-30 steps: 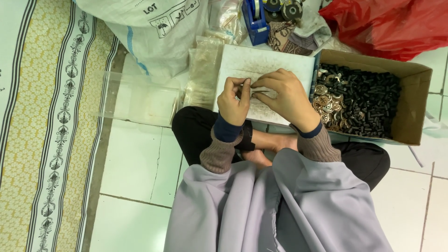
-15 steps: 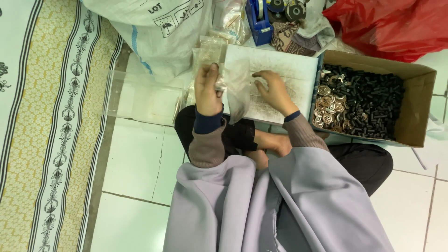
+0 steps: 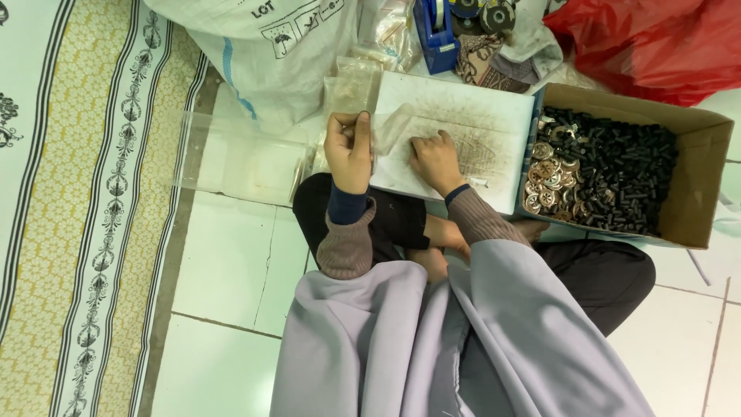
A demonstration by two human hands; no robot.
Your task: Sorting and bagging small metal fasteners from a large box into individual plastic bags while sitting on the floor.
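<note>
My left hand [image 3: 349, 149] is raised over the left edge of a white board [image 3: 482, 127] on my lap and pinches a small clear plastic bag [image 3: 392, 126]. The bag hangs to the right, toward my right hand [image 3: 434, 160]. That hand lies knuckles up on the board, with its bent fingertips at the bag's lower edge. Whether it grips the bag is hidden. The board is smudged grey in the middle.
A cardboard box [image 3: 701, 181] of small black parts and round metal pieces stands right of the board. Behind are a stack of clear bags [image 3: 349, 89], a blue tape dispenser [image 3: 434, 37], a red plastic bag [image 3: 656, 46] and a white sack [image 3: 270, 54]. A clear tray [image 3: 239, 158] and patterned rug [image 3: 77, 232] lie left.
Both hands were together over the board a second ago. The left hand went left to the bag stack and now holds up a clear bag. The right hand dropped onto the board.
</note>
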